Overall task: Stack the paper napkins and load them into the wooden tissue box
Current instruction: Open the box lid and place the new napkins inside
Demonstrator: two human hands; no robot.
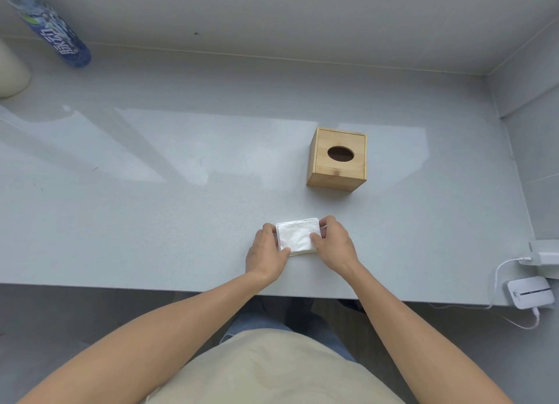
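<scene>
**A:** What do you see on the far left?

**B:** You have a blue water bottle (50, 25) lying on its side at the back left corner of the gray counter (151, 207). Just below it, at the left edge, is part of a round cream thing (12, 67). You cannot tell what it is.

**A:** And in the middle?

**B:** Your left hand (266, 252) is on the left side of the stack of white paper napkins (298, 237). Its fingers (269, 229) curl in and press on that side of the stack.

**A:** Where are the napkins?

**B:** They lie flat on the counter, close to the front edge, right between your 2 hands. The edges look almost lined up.

**A:** What about the other hand?

**B:** Your right hand (334, 244) holds the right side. The thumb lies on top of the stack and the other fingers wrap around its far right corner. So both hands squeeze the stack from the sides.

**A:** And the box?

**B:** The wooden tissue box (338, 160) stands farther back and a bit to the right, well apart from the napkins. Its top has 1 dark oval hole, and the lid is on.

**A:** Anything more on the right?

**B:** A small white device (529, 291) sits at the front right corner, with a white cable (499, 270) looping up to a white plug (544, 258) beside it.
</scene>
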